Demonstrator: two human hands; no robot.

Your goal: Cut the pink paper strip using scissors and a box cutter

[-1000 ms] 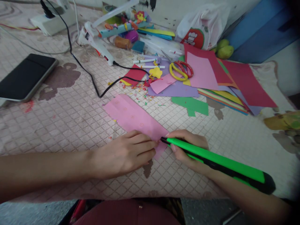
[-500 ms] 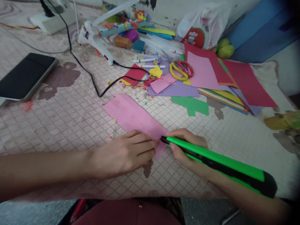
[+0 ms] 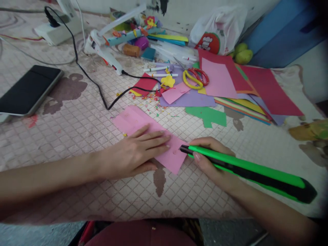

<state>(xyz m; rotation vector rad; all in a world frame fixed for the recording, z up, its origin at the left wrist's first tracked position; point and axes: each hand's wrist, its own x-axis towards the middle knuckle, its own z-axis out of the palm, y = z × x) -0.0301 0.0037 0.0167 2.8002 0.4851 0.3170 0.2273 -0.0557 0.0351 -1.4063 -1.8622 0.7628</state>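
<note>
A strip of pink paper (image 3: 128,118) lies slantwise on the patterned tablecloth, with small round marks on it. My left hand (image 3: 143,147) rests flat across its middle, fingers spread, hiding part of the strip. At the strip's right end, my right hand (image 3: 212,155) grips a green and black utility knife (image 3: 246,167). The knife's tip is close to a small round mark near that end; I cannot tell whether it touches the paper.
Beyond the strip lie red and yellow scissors (image 3: 193,78), a green paper piece (image 3: 207,116), coloured sheets (image 3: 220,78) and paper scraps. A white glue gun (image 3: 107,56) with a black cable stands at the back. On the left is a phone (image 3: 29,89).
My left hand has moved back from the knife tip and flattened up along the strip, uncovering its right end. My right hand with the knife has shifted slightly right.
</note>
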